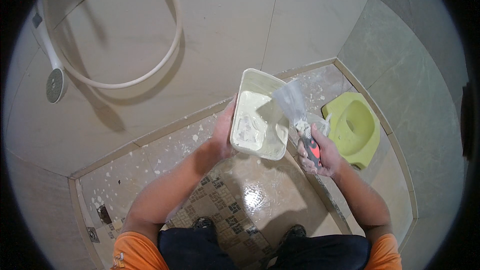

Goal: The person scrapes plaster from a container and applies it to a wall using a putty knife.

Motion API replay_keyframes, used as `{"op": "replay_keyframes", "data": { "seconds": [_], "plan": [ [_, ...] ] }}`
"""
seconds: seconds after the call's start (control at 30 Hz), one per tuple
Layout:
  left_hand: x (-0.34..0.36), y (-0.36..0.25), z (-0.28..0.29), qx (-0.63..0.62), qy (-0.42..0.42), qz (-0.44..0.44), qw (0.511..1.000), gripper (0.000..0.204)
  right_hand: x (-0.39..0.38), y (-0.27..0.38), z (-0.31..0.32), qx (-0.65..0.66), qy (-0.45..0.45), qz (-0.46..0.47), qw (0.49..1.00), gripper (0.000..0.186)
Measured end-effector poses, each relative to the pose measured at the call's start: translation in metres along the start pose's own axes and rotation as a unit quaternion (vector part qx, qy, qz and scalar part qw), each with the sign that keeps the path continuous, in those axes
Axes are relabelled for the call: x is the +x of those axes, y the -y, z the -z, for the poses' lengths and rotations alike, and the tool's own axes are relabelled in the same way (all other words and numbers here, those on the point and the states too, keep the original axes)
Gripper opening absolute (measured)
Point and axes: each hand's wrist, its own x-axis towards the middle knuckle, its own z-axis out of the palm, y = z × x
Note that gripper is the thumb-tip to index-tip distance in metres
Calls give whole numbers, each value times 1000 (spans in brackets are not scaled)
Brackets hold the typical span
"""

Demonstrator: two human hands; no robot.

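Seemingly at paste-loading step: left hand (pixel 223 130) holds rectangular plastic tub (pixel 260 153), right hand (pixel 322 156) grips putty knife (pixel 297 112); next scoop probably calls for steady tub.

The person wears short orange sleeves (pixel 142 250), dark trousers (pixel 320 252) and dark shoes (pixel 204 223).

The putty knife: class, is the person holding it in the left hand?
No, the right hand grips the putty knife, while the left hand holds the white tub.
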Motion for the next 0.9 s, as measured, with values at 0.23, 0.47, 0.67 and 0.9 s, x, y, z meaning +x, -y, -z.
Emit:
{"op": "replay_keyframes", "data": {
  "seconds": [0.23,0.47,0.67,0.9],
  "plan": [
    [-5,1,5,135,23,-4,991,49,-1,5,3,-232,50,-12,971,63],
    [-3,3,1,-5,65,22,998,51,9,-8,48,-279,67,54,956,64],
    [-6,-3,-16,81,-14,53,995,55,-5,-13,88,-347,15,29,937,61],
    [-17,-11,17,184,-112,61,975,62,-17,4,101,-419,-1,-36,907,58]
  ]
}}
